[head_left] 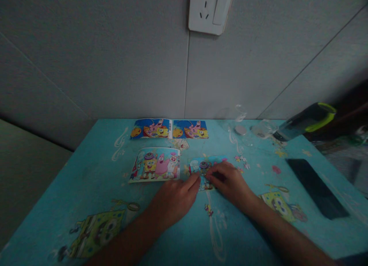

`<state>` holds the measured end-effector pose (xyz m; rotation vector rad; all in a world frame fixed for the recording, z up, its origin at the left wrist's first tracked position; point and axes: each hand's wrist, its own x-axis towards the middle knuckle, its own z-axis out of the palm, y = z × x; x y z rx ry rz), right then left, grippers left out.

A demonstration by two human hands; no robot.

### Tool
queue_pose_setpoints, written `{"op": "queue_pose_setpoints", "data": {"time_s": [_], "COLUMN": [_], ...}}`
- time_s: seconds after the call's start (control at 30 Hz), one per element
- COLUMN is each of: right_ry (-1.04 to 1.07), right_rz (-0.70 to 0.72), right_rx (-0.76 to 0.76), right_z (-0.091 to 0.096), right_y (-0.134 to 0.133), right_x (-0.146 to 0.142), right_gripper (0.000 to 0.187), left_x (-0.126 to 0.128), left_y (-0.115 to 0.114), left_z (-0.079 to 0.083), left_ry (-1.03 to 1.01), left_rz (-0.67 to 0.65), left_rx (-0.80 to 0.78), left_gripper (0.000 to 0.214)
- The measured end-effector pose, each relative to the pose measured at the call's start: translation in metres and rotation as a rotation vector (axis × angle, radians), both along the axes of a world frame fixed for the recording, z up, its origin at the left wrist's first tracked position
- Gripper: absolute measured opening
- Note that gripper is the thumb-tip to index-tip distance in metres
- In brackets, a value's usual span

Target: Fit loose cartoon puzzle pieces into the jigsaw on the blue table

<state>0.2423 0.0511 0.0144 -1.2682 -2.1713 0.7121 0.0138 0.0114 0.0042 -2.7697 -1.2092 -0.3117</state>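
A small, partly assembled cartoon jigsaw puzzle (194, 165) lies flat on the table, its lower right part covered by my fingers. My left hand (178, 199) rests at its lower left edge, fingers pressed together and touching the puzzle. From the other side, my right hand (228, 179) pinches thumb and fingertips together over the puzzle's middle; whatever is between them is too small and dim to make out. Just left of the puzzle lies a picture card (158, 164) with matching cartoon figures. A few loose puzzle pieces (208, 210) sit below my hands, and more pieces (243, 160) lie right of the puzzle.
Along the wall lie two blue cartoon pictures (151, 128) side by side. Crumpled clear plastic (263, 128) and a round pale disc (240, 130) are at back right. A dark bottle with a yellow-green loop (301, 122) leans there. A flat black slab (317, 189) lies at right.
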Motion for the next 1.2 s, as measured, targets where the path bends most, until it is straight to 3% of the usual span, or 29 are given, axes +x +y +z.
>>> {"op": "queue_pose_setpoints", "data": {"time_s": [0.2,0.33,0.47,0.7,1.2], "right_ry": [0.086,-0.012,-0.117,-0.084,-0.171], "right_rz": [-0.140,0.036,0.197,0.066,0.054], "right_rx": [-0.146,-0.069,0.075,0.141,0.097], "right_z": [0.007,0.014,0.008,0.005,-0.002], "right_y": [0.004,0.011,0.020,0.022,0.014], "right_x": [0.012,0.016,0.013,0.018,0.016], "right_gripper": [0.017,0.019,0.021,0.024,0.017], "left_x": [0.000,0.000,0.000,0.000,0.001], "left_y": [0.000,0.001,0.000,0.000,-0.001], "left_z": [0.000,0.000,0.002,0.004,0.003], "left_ry": [0.007,0.006,0.014,0.011,0.006], "left_rz": [0.001,0.000,0.007,0.001,0.020], "left_rx": [-0.011,-0.020,-0.028,-0.034,-0.041], "left_gripper": [0.035,0.036,0.036,0.035,0.035]}}
